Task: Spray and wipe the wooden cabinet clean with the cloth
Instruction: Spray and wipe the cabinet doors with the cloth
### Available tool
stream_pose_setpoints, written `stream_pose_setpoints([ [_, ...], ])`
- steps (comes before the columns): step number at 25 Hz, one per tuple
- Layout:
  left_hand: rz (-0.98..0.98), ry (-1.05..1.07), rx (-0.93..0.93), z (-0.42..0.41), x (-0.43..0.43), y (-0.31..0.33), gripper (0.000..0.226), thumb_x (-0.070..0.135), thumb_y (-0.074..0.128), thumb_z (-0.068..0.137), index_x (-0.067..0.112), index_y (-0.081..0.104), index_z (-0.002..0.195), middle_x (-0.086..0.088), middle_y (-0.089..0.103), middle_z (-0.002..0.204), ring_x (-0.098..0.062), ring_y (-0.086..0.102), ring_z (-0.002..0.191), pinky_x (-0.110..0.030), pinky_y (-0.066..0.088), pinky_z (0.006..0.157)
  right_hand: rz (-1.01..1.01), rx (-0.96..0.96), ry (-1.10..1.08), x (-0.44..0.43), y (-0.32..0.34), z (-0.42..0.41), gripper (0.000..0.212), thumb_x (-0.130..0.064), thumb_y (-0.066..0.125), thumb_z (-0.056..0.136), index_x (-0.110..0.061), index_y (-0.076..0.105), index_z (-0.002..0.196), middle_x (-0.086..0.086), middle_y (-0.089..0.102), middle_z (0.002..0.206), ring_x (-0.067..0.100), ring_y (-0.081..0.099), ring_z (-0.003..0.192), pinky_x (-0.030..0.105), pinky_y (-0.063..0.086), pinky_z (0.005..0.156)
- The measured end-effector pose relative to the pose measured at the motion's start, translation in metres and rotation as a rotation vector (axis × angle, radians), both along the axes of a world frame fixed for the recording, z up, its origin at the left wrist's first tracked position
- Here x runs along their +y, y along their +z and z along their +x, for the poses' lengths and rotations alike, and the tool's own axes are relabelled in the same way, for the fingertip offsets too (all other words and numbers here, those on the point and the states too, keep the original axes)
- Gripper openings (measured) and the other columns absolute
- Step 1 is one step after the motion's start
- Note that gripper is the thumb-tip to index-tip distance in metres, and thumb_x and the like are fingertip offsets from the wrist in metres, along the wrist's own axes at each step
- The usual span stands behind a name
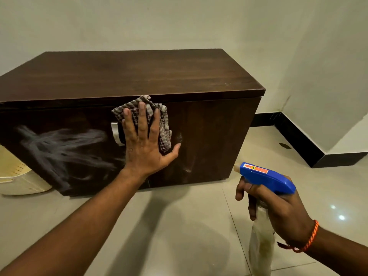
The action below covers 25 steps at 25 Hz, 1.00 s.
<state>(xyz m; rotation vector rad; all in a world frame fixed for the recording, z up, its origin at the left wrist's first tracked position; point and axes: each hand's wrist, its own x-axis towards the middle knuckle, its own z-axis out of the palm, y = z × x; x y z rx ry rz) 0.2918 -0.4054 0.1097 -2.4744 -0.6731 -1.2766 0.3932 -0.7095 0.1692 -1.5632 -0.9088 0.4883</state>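
dark wooden cabinet [139, 76] on pale glossy floor tiles [179, 226], plain wall [179, 22] behind, black skirting [298, 140] turning the corner. hazy streaks [59, 144] smear the left of its front. left hand [143, 140], fingers flat and spread, presses the checked cloth [161, 122] high on that front, half hiding a metal handle [115, 134]. right hand [278, 208] grips the spray bottle [266, 178], apart from the cabinet, its clear body blurred. a cream basket [20, 180] is cut off at the left.

Open floor [179, 226] right up to the cabinet [209, 136] front, plenty of room there. Metal handle [115, 134] juts out mid-front; pale basket [22, 182] crowds the left corner; wall [298, 56] close behind.
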Motion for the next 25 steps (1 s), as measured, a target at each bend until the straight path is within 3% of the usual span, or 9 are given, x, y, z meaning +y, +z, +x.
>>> stream_pose_setpoints([
  [3,0.157,-0.035,0.072,0.003,0.01,-0.003,0.103,0.077,0.048,0.087,0.019,0.009,0.163,-0.003,-0.024,0.168,-0.033,-0.027,0.153,-0.053,-0.01,0.125,0.024,0.033,-0.007,0.005,-0.006,0.003,0.028,-0.044,0.057,0.076,-0.02,0.071,0.076,0.014,0.068,0.072,0.022,0.055,0.042,0.033,0.051,0.044],
  [6,0.43,-0.063,0.238,0.002,0.022,-0.019,0.077,0.055,0.041,0.101,0.022,0.012,0.164,-0.008,-0.011,0.171,-0.037,-0.017,0.155,-0.05,-0.009,0.126,0.055,0.042,0.007,0.015,-0.009,0.008,0.027,-0.041,0.057,0.078,-0.017,0.07,0.077,0.015,0.067,0.072,0.022,0.056,0.042,0.034,0.051,0.043],
  [8,0.585,-0.155,0.419,0.003,0.026,-0.039,0.069,0.042,0.039,0.103,0.019,0.015,0.164,-0.011,-0.005,0.172,-0.038,-0.01,0.156,-0.05,-0.008,0.127,0.072,0.044,-0.006,0.019,-0.012,0.015,0.028,-0.039,0.057,0.079,-0.014,0.07,0.077,0.015,0.067,0.073,0.022,0.056,0.042,0.034,0.05,0.043],
  [12,0.918,-0.321,0.971,0.002,0.028,-0.102,0.084,0.036,0.043,0.102,0.004,-0.008,0.161,-0.018,-0.017,0.168,-0.039,-0.019,0.154,-0.053,-0.016,0.123,0.08,0.062,-0.028,0.019,-0.022,0.022,0.028,-0.04,0.056,0.079,-0.015,0.069,0.077,0.014,0.067,0.072,0.021,0.056,0.042,0.033,0.051,0.043],
  [14,1.02,-0.361,1.066,0.005,0.026,-0.121,0.082,0.033,0.038,0.104,0.0,-0.013,0.159,-0.023,-0.024,0.165,-0.038,-0.019,0.153,-0.051,-0.011,0.124,0.082,0.053,-0.042,0.018,-0.025,0.025,0.03,-0.04,0.055,0.079,-0.013,0.069,0.077,0.014,0.067,0.072,0.021,0.056,0.042,0.032,0.05,0.043],
  [16,1.056,-0.367,1.143,0.008,0.021,-0.125,0.083,0.029,0.036,0.106,-0.006,-0.023,0.153,-0.026,-0.031,0.16,-0.033,-0.015,0.153,-0.047,-0.004,0.125,0.074,0.048,-0.059,0.015,-0.026,0.027,0.03,-0.04,0.055,0.079,-0.013,0.069,0.077,0.014,0.067,0.072,0.021,0.056,0.042,0.032,0.05,0.043],
  [21,0.936,-0.339,1.168,0.003,0.015,-0.096,0.084,0.022,0.028,0.101,-0.005,-0.04,0.143,-0.023,-0.046,0.153,-0.039,-0.041,0.144,-0.055,-0.027,0.116,0.082,0.045,-0.075,0.002,-0.015,0.023,0.027,-0.04,0.055,0.079,-0.017,0.069,0.076,0.014,0.067,0.073,0.024,0.055,0.042,0.033,0.05,0.043],
  [23,0.865,-0.319,1.115,0.002,0.015,-0.06,0.083,0.021,0.033,0.102,0.004,-0.032,0.152,-0.018,-0.04,0.16,-0.037,-0.039,0.146,-0.053,-0.024,0.119,0.09,0.052,-0.065,0.0,-0.01,0.021,0.026,-0.04,0.056,0.079,-0.019,0.07,0.076,0.013,0.067,0.072,0.025,0.055,0.043,0.033,0.05,0.043],
  [25,0.775,-0.365,0.954,0.008,0.022,-0.009,0.079,0.02,0.039,0.101,0.013,-0.012,0.161,-0.012,-0.023,0.168,-0.033,-0.024,0.153,-0.05,-0.017,0.123,0.09,0.047,-0.062,0.002,-0.007,0.017,0.027,-0.04,0.056,0.079,-0.017,0.07,0.077,0.013,0.067,0.072,0.026,0.056,0.043,0.034,0.051,0.043],
])
